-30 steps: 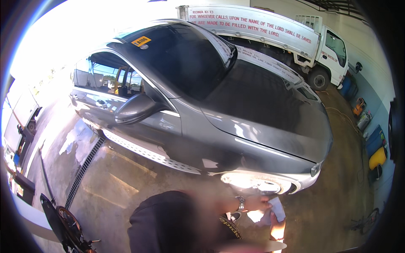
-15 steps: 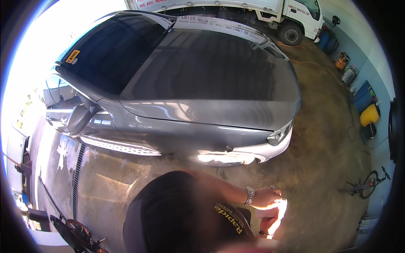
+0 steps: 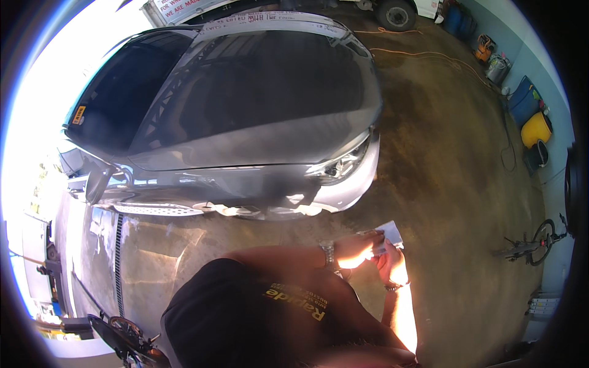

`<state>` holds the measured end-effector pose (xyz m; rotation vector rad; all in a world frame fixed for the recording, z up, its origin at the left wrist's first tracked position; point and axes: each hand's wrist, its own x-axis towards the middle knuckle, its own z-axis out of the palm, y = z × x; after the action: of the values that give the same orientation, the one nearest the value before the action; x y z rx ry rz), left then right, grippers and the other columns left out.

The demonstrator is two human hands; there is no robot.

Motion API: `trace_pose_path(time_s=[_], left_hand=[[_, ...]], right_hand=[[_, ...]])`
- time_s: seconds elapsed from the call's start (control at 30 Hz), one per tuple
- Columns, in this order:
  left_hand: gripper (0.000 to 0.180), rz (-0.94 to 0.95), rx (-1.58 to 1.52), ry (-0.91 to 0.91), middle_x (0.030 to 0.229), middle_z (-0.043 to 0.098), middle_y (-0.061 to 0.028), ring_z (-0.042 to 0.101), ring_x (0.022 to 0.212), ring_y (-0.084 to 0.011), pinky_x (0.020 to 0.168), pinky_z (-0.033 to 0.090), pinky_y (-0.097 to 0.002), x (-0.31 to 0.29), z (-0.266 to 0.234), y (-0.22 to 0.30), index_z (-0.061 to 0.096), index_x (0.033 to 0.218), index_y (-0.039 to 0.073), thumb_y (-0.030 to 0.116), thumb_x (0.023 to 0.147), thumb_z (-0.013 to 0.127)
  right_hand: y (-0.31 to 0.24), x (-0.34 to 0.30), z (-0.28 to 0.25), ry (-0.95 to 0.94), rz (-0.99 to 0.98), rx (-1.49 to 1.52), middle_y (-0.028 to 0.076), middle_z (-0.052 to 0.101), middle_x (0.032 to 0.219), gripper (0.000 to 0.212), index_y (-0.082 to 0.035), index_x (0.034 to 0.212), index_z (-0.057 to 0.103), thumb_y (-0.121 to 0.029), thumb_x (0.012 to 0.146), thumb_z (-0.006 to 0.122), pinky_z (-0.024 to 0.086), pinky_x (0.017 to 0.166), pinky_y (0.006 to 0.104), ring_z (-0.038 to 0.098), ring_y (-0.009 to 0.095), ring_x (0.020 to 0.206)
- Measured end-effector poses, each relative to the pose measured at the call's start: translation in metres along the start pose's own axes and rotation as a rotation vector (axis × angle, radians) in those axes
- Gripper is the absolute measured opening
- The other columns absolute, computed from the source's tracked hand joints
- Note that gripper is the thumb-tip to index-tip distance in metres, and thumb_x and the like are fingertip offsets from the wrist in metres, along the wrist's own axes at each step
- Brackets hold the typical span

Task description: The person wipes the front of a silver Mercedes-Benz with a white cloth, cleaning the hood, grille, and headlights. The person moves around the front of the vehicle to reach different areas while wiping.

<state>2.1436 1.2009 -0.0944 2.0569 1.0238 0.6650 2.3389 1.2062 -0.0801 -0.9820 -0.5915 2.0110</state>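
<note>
Both hands [image 3: 356, 247] on a pale, straight-edged sheet [image 3: 391, 233]

Car [image 3: 264, 98] blocking ahead-left, open floor [image 3: 448, 190] right

Dark grey car [image 3: 276, 92], black shirt [image 3: 215, 313], pale sheet [image 3: 391, 233].
Windscreen [image 3: 132, 86] is near-black, its sticker [image 3: 79, 115] orange-yellow; side step [image 3: 159, 210] is silver, dark-dotted. Shirt bears yellow lettering [image 3: 279, 295]. Watch [image 3: 329, 253] is silver; sheet reads bluish white. Truck [image 3: 190, 8] is white, red-lettered; cord [image 3: 429, 53] orange, drum [image 3: 535, 130] yellow, wall [image 3: 540, 61] pale blue. Floor [image 3: 454, 184] is mottled grey to brown.
</note>
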Motion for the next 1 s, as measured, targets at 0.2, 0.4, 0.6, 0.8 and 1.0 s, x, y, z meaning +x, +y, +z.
trace_pose_path(time_s=[0.2,0.4,0.6,0.8,1.0], left_hand=[[0.058,-0.515,-0.806,0.4,0.15,0.05,-0.0264,0.05,0.137,-0.0408,0.109,0.046,-0.0425,0.044,-0.022,-0.013,0.048,0.146,-0.003,0.001,0.09,0.059],[0.057,-0.399,0.313,0.351,0.149,0.048,-0.0247,0.044,0.142,-0.0444,0.112,0.042,-0.0509,0.134,-0.035,-0.051,0.052,0.14,0.0,0.016,0.088,0.066],[0.06,-0.288,0.258,0.094,0.151,0.046,-0.0227,0.039,0.144,-0.0469,0.115,0.038,-0.0556,0.281,-0.072,-0.103,0.055,0.14,0.002,0.029,0.088,0.07],[0.056,-0.234,-0.051,-0.156,0.125,0.069,-0.0218,0.066,0.114,-0.0383,0.1,0.052,-0.0464,0.402,-0.12,-0.139,0.056,0.141,0.004,0.032,0.094,0.064],[0.053,-0.558,-0.03,-0.269,0.129,0.068,-0.0187,0.065,0.116,-0.0385,0.098,0.052,-0.0474,0.485,-0.104,-0.266,0.052,0.147,0.011,0.032,0.099,0.058]], right_hand=[[-0.041,0.103,-0.008,-0.104,0.132,-0.196,0.002,0.072,0.109,0.027,-0.008,0.117,0.067,-0.031,0.104,0.059,0.051,0.087,0.0343,0.066,0.015,0.101],[-0.069,0.221,-0.007,-0.138,0.3,0.089,0.009,0.068,0.116,0.031,-0.005,0.122,0.063,-0.031,0.105,0.058,0.052,0.098,0.0399,0.066,0.022,0.105],[-0.173,0.328,-0.078,-0.125,0.409,0.17,0.016,0.066,0.127,0.044,0.0,0.131,0.057,-0.035,0.107,0.047,0.048,0.107,0.0456,0.064,0.031,0.118],[-0.269,0.42,-0.167,0.114,0.247,0.17,0.016,0.067,0.129,0.044,0.002,0.134,0.057,-0.03,0.104,0.051,0.049,0.107,0.0492,0.065,0.035,0.118],[-0.37,0.524,-0.268,0.237,0.228,0.043,0.015,0.067,0.131,0.04,0.001,0.137,0.055,-0.018,0.102,0.055,0.05,0.107,0.0497,0.065,0.035,0.12]])
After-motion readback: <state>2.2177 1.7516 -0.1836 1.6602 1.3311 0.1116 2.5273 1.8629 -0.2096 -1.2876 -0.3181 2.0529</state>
